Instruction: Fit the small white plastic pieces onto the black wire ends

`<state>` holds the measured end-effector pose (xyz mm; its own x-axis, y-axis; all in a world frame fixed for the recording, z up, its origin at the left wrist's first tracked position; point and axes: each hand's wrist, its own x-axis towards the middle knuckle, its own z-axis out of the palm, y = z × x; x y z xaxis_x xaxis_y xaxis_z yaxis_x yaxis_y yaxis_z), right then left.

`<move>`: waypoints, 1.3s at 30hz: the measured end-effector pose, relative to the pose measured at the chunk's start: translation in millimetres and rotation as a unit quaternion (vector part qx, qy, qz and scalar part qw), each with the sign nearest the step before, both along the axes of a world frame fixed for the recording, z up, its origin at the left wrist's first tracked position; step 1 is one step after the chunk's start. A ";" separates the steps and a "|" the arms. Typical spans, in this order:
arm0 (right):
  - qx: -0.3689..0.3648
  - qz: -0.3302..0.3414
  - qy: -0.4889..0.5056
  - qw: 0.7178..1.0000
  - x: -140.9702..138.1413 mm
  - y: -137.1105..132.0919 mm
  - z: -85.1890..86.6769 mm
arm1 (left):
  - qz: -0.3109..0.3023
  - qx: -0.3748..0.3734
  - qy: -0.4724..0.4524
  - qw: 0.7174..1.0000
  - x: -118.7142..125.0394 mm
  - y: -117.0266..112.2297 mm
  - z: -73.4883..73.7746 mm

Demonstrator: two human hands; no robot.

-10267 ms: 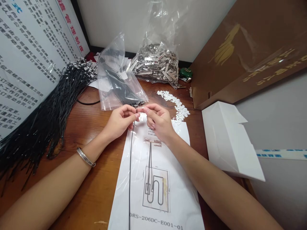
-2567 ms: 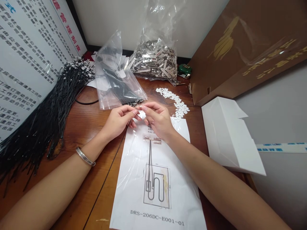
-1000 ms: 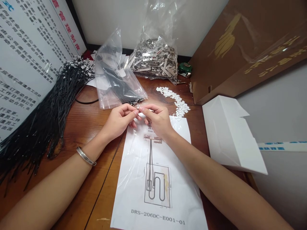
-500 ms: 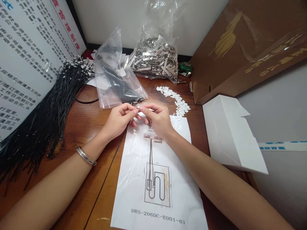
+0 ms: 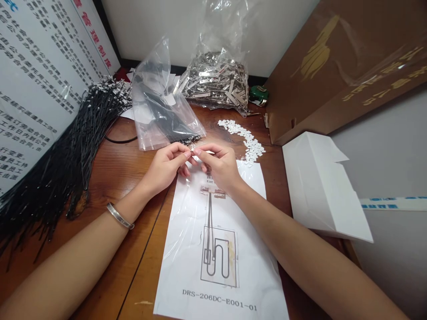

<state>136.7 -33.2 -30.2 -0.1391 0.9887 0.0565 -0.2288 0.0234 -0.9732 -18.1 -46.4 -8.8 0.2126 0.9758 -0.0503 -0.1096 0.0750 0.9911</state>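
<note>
My left hand (image 5: 171, 162) and my right hand (image 5: 218, 164) meet fingertip to fingertip above the top of a printed drawing sheet (image 5: 187, 266). Each pinches thumb against fingers; what lies between the tips is too small to make out. Just behind them, dark wire ends with small metal tips (image 5: 190, 140) stick out of a clear plastic bag (image 5: 147, 133). Small white plastic pieces (image 5: 251, 146) lie in a curved heap to the right of my right hand.
A bundle of black wires (image 5: 73, 146) with white ends lies at left. At the back stand a clear bag of metal strips (image 5: 216, 82) and a green tape measure (image 5: 258, 94). A brown box (image 5: 300, 89) and a folded white carton (image 5: 316, 186) flank the right side.
Both hands keep almost the same place and pinch. A white sliver that showed by the right fingers before is no longer visible.
</note>
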 end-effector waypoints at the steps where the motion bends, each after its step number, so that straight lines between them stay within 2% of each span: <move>1: -0.001 -0.001 0.000 1.000 0.0 0.1 -0.1 | 0.002 0.006 0.005 1.000 0.1 -0.2 -0.5; 10: 0.005 -0.003 -0.012 1.000 -0.7 -1.0 0.7 | 0.025 0.064 0.074 0.995 2.0 -2.8 -4.5; 14: 0.016 0.011 -0.017 1.000 -0.8 -1.7 3.0 | 0.043 0.114 0.103 0.987 2.2 -5.2 -4.4; 18: 0.032 0.027 -0.030 0.999 -0.2 -2.2 5.0 | 0.043 0.131 0.119 0.983 0.9 -6.0 -5.4; 27: 0.020 0.067 -0.001 0.998 1.5 -0.2 0.4 | 0.012 0.140 0.125 0.982 -0.7 -5.2 -7.0; 32: -0.006 0.131 0.042 0.990 5.9 1.8 2.3 | -0.032 0.119 0.076 0.990 -3.1 -4.8 -3.2; 39: -0.021 0.176 0.072 0.982 8.8 2.5 6.3 | -0.062 0.103 0.039 0.992 -3.3 -5.5 2.5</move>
